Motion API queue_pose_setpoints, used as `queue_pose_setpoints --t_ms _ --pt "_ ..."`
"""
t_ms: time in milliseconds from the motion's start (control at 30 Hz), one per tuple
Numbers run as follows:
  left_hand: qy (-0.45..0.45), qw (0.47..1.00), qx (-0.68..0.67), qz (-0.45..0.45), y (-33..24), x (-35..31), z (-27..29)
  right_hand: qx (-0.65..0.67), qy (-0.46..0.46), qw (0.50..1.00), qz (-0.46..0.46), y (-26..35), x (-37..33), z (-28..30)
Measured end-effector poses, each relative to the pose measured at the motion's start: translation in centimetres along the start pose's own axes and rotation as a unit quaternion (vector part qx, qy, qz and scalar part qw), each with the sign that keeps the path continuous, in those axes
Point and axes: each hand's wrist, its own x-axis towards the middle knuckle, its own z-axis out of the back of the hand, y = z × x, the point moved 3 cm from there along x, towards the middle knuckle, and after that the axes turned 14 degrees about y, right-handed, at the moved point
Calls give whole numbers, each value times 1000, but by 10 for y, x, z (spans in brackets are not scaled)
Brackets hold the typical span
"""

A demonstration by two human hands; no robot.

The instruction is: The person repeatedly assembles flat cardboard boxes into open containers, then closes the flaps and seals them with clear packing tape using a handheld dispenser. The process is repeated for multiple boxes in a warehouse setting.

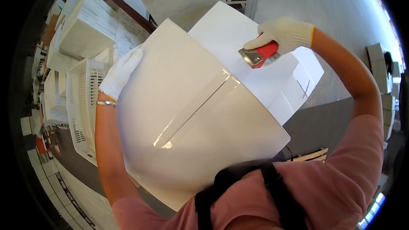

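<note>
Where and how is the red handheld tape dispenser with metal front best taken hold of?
Probably by the dispenser's red body, from the right: the metal front points left, so the palm should sit behind it. The white-gloved right hand does so.

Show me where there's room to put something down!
On the big white box, either side of its shiny tape, right of the left hand. Grey floor is bare beyond the right hand too. The left is crowded: basket and stacked boxes.
</note>
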Motion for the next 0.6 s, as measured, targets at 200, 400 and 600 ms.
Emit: queue_pose_setpoints --t_ms 200,400,600 --pt "-90 947 287 -109 -26 -7 24 -14 -30 999 31 20 27 20" --pt "-171 783 551 -233 -82 -11 -36 -154 -52 987 -4 57 17 42" --pt "140 752 562 -316 -113 41 -171 -209 -73 974 -41 71 6 40"
